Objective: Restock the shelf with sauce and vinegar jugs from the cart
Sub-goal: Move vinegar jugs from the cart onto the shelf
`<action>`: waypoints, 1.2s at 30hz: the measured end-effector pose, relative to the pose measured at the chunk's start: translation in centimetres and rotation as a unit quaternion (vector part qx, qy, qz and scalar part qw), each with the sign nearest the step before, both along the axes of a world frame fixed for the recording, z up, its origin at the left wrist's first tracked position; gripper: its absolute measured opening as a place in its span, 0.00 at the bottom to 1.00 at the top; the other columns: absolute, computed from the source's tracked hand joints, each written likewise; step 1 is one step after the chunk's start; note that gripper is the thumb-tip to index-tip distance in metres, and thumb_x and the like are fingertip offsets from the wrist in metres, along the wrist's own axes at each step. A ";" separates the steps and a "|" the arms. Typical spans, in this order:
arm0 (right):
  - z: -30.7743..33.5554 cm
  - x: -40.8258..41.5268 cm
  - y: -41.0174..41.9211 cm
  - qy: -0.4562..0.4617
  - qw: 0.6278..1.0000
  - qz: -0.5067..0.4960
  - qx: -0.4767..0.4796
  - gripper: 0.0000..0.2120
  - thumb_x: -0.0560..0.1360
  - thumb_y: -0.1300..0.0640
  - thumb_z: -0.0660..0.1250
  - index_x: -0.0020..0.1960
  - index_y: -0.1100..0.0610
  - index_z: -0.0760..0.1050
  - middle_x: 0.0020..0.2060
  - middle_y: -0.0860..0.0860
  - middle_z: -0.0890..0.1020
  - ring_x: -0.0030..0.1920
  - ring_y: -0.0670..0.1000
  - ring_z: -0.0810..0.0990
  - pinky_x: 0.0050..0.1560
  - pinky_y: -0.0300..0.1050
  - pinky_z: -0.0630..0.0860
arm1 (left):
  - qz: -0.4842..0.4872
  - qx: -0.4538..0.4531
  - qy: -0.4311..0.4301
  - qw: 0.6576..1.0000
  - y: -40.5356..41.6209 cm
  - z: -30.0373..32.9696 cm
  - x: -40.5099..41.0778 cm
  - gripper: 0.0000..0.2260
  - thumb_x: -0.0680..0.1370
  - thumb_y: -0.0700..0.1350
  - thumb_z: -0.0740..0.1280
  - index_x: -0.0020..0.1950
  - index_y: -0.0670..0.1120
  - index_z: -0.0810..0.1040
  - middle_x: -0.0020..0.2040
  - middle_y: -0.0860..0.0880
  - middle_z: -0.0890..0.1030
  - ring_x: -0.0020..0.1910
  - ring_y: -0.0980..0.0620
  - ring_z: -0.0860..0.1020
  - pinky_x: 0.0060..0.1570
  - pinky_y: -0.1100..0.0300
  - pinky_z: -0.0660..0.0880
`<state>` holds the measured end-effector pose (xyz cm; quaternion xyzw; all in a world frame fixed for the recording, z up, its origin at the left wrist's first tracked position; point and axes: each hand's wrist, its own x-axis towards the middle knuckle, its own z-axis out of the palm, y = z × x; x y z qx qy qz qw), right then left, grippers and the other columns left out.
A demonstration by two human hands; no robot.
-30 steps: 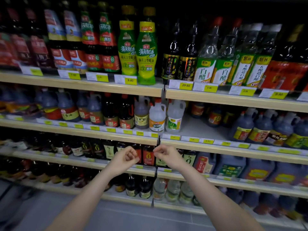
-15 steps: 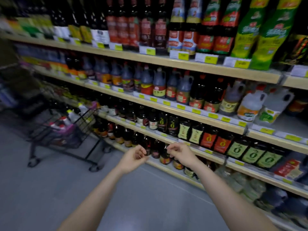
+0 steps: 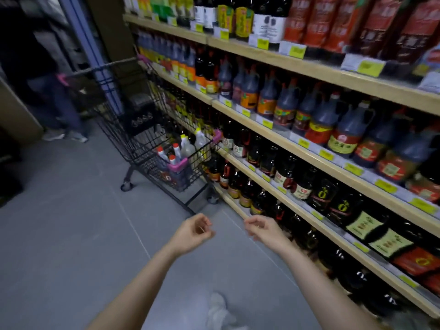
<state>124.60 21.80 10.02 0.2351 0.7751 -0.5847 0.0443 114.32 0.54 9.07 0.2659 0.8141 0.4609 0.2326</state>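
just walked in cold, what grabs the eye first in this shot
The long wooden shelf on the right, packed with dark sauce jugs behind yellow price tags. Beyond the hands, a black wire cart is parked against it, with light capped jugs in its basket. In the foreground, the left hand and right hand hang loosely curled, holding nothing.

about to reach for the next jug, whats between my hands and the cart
Head view: only bare grey floor lies between the left hand, right hand and the cart. Both hands hold nothing.
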 end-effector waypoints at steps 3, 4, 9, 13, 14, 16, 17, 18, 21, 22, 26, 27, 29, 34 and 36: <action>-1.4 -5.7 0.0 -0.012 1.000 0.008 -0.022 0.07 0.76 0.66 0.62 0.52 0.63 0.76 0.38 0.53 0.78 0.35 0.46 0.75 0.33 0.33 0.70 | 0.008 -0.028 -0.001 1.000 -0.2 -0.5 -5.0 0.12 0.68 0.53 0.69 0.44 0.47 0.74 0.35 0.54 0.76 0.30 0.62 0.71 0.34 0.67 0.70; -1.7 -7.5 0.0 -0.020 0.999 0.008 -0.030 0.06 0.76 0.66 0.62 0.51 0.62 0.76 0.38 0.53 0.78 0.35 0.46 0.75 0.34 0.34 0.70 | 0.012 -0.039 -0.006 0.999 -0.3 -0.6 -6.7 0.10 0.71 0.49 0.70 0.45 0.46 0.75 0.36 0.53 0.77 0.31 0.62 0.72 0.35 0.67 0.70; -2.6 -16.2 -0.1 -0.042 0.997 0.037 -0.052 0.07 0.76 0.63 0.63 0.42 0.53 0.76 0.38 0.53 0.79 0.39 0.50 0.77 0.42 0.44 0.72 | 0.058 -0.039 -0.013 0.997 -0.6 -0.5 -14.3 0.11 0.70 0.49 0.69 0.46 0.44 0.75 0.35 0.54 0.77 0.31 0.62 0.73 0.36 0.67 0.71; -2.5 -22.1 -1.0 -0.048 0.996 0.054 -0.060 0.07 0.76 0.61 0.64 0.42 0.51 0.76 0.39 0.54 0.80 0.41 0.51 0.77 0.44 0.44 0.73 | 0.072 -0.042 -0.015 0.996 -1.6 -1.2 -19.6 0.05 0.73 0.42 0.70 0.43 0.48 0.74 0.35 0.53 0.76 0.32 0.62 0.74 0.35 0.70 0.70; -2.5 -23.6 -1.2 -0.048 0.995 0.056 -0.063 0.07 0.75 0.61 0.65 0.42 0.51 0.76 0.39 0.54 0.80 0.41 0.51 0.77 0.44 0.44 0.73 | 0.073 -0.045 -0.012 0.996 -1.8 -1.4 -20.9 0.05 0.73 0.41 0.70 0.43 0.48 0.74 0.34 0.53 0.76 0.32 0.62 0.74 0.35 0.70 0.70; -2.6 -26.5 -1.8 -0.046 0.995 0.058 -0.067 0.07 0.75 0.62 0.65 0.43 0.51 0.76 0.39 0.53 0.80 0.40 0.50 0.77 0.44 0.43 0.73 | 0.078 -0.049 -0.017 0.996 -2.4 -1.9 -23.9 0.07 0.74 0.39 0.70 0.42 0.49 0.74 0.32 0.56 0.77 0.31 0.63 0.74 0.36 0.70 0.70; -2.8 -27.9 -2.1 -0.045 0.995 0.057 -0.070 0.06 0.76 0.62 0.65 0.43 0.51 0.76 0.38 0.51 0.80 0.40 0.49 0.78 0.43 0.42 0.73 | 0.078 -0.050 -0.019 0.996 -2.6 -2.1 -25.6 0.07 0.74 0.38 0.70 0.42 0.49 0.74 0.31 0.57 0.78 0.31 0.63 0.74 0.36 0.69 0.70; -2.9 -29.3 -2.5 -0.043 0.995 0.053 -0.071 0.06 0.76 0.62 0.65 0.44 0.52 0.76 0.38 0.50 0.80 0.38 0.47 0.78 0.42 0.40 0.73 | 0.078 -0.048 -0.017 0.996 -2.9 -2.2 -27.2 0.07 0.74 0.39 0.70 0.42 0.48 0.73 0.31 0.58 0.78 0.31 0.62 0.74 0.36 0.69 0.70; -3.6 -34.0 -3.9 -0.031 0.997 0.035 -0.067 0.06 0.75 0.64 0.65 0.43 0.54 0.76 0.35 0.47 0.79 0.34 0.45 0.77 0.36 0.35 0.72 | 0.075 -0.028 -0.005 0.997 -3.7 -2.1 -32.5 0.05 0.71 0.42 0.69 0.41 0.47 0.73 0.32 0.56 0.76 0.31 0.62 0.72 0.35 0.69 0.70; -3.9 -35.7 -4.5 -0.029 0.997 0.028 -0.065 0.07 0.75 0.64 0.66 0.42 0.53 0.77 0.34 0.47 0.79 0.34 0.45 0.77 0.35 0.35 0.72 | 0.073 -0.022 -0.006 0.997 -4.2 -2.0 -34.3 0.05 0.72 0.40 0.69 0.41 0.46 0.73 0.32 0.56 0.75 0.30 0.62 0.72 0.35 0.70 0.70; -4.5 -42.6 -7.2 -0.020 0.997 -0.030 -0.068 0.07 0.74 0.66 0.66 0.42 0.55 0.77 0.35 0.51 0.80 0.32 0.45 0.78 0.34 0.36 0.73 | 0.048 -0.014 -0.013 0.999 -7.5 -2.0 -42.7 0.05 0.72 0.41 0.70 0.42 0.46 0.74 0.34 0.53 0.76 0.31 0.62 0.73 0.36 0.68 0.71; -4.7 -44.2 -7.9 -0.018 0.996 -0.048 -0.067 0.07 0.75 0.67 0.65 0.44 0.57 0.77 0.35 0.52 0.80 0.31 0.43 0.79 0.33 0.34 0.73 | 0.043 -0.012 -0.006 0.999 -8.4 -1.9 -44.9 0.06 0.70 0.45 0.70 0.42 0.47 0.74 0.34 0.54 0.76 0.32 0.61 0.73 0.37 0.65 0.71; -4.9 -47.1 -9.3 -0.021 0.993 -0.086 -0.073 0.07 0.75 0.68 0.63 0.45 0.58 0.76 0.36 0.52 0.80 0.29 0.41 0.79 0.31 0.33 0.73 | 0.033 -0.013 -0.003 0.999 -10.3 -1.8 -49.1 0.07 0.67 0.48 0.68 0.42 0.48 0.74 0.33 0.56 0.77 0.33 0.61 0.74 0.39 0.62 0.72; -4.8 -53.5 -11.8 -0.020 0.988 -0.145 -0.058 0.07 0.74 0.67 0.66 0.44 0.57 0.76 0.39 0.56 0.80 0.39 0.50 0.78 0.37 0.39 0.75 | 0.003 0.000 -0.034 0.999 -13.0 -1.4 -58.1 0.06 0.69 0.45 0.67 0.44 0.50 0.74 0.38 0.50 0.78 0.38 0.54 0.76 0.44 0.53 0.75; -4.8 -55.3 -12.1 -0.017 0.986 -0.160 -0.039 0.07 0.73 0.66 0.68 0.43 0.55 0.77 0.41 0.55 0.81 0.43 0.54 0.79 0.46 0.48 0.76 | -0.005 0.003 -0.040 0.999 -12.8 -1.3 -60.7 0.06 0.68 0.48 0.67 0.44 0.49 0.74 0.38 0.51 0.77 0.36 0.55 0.75 0.42 0.56 0.74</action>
